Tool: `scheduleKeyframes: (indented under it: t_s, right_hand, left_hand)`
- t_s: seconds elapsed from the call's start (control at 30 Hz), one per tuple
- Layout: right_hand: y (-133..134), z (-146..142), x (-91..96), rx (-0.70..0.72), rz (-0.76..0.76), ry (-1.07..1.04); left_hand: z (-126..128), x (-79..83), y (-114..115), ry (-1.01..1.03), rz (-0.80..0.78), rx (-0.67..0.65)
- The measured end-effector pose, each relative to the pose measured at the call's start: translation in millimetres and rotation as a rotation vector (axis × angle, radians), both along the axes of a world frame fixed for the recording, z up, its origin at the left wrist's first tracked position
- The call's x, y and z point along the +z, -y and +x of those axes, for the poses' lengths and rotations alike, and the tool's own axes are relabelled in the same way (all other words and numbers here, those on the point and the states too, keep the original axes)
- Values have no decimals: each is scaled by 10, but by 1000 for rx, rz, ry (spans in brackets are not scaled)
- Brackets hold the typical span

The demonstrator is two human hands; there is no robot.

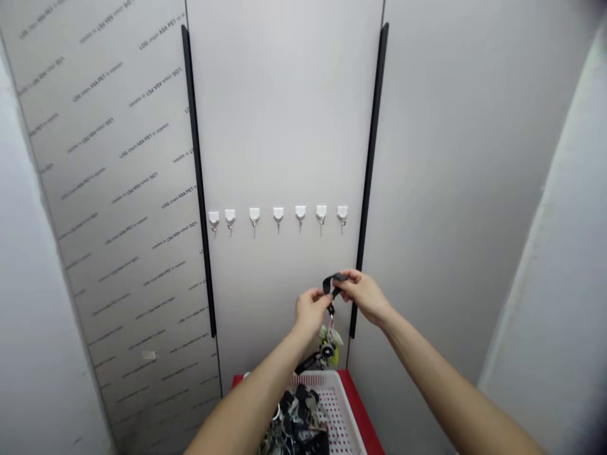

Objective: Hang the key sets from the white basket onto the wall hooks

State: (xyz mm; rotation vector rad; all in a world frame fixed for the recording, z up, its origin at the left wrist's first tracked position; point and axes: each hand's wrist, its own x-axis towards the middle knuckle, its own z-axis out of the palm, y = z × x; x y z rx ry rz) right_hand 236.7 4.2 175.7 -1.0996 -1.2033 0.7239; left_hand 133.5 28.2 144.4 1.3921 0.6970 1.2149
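Both of my hands are raised in front of a grey cabinet door. My left hand (310, 311) and my right hand (364, 294) pinch the black strap loop of a key bunch (329, 338) between them. Keys and a yellow-green tag dangle below the strap, above a white basket (337, 395). A row of several white adhesive hooks (278, 216) is stuck on the door above my hands; every hook is bare.
The white perforated basket holds several more key bunches (294, 417) and stands on a red surface (360, 404). Black vertical handle strips (196, 183) (370, 164) edge the door. A film-covered panel (109, 189) stands to the left.
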Motion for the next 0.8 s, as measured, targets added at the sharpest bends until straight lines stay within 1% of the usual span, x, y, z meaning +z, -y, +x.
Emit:
scheduleKeyframes:
  t_s: [0.1, 0.17, 0.27, 0.37, 0.47, 0.53, 0.6, 0.7, 0.8]
  right_hand:
    - [4, 152, 203, 105, 29, -114]
    - [3, 247, 319, 149, 40, -136]
    - [-42, 352, 487, 137, 75, -125]
    - [-160, 381, 665, 32, 134, -119]
    - [-311, 366, 829, -153, 194, -125]
    - [-404, 361, 907, -256, 231, -107]
    - [-482, 369, 951, -314, 252, -60]
    - [-576, 391, 955, -378, 246, 36]
    - [-647, 394, 899, -466, 200, 115]
  left_hand:
    - [29, 225, -31, -21, 8, -22]
    - [63, 339, -57, -12, 29, -31]
    - [145, 464, -128, -22, 79, -13]
    - [264, 587, -242, -62, 165, 75]
    - [386, 745, -342, -136, 245, 203]
    - [449, 846, -372, -187, 268, 272]
    - [492, 910, -381, -218, 269, 321]
    - [525, 901, -399, -242, 246, 360]
    - [541, 802, -454, -289, 190, 357]
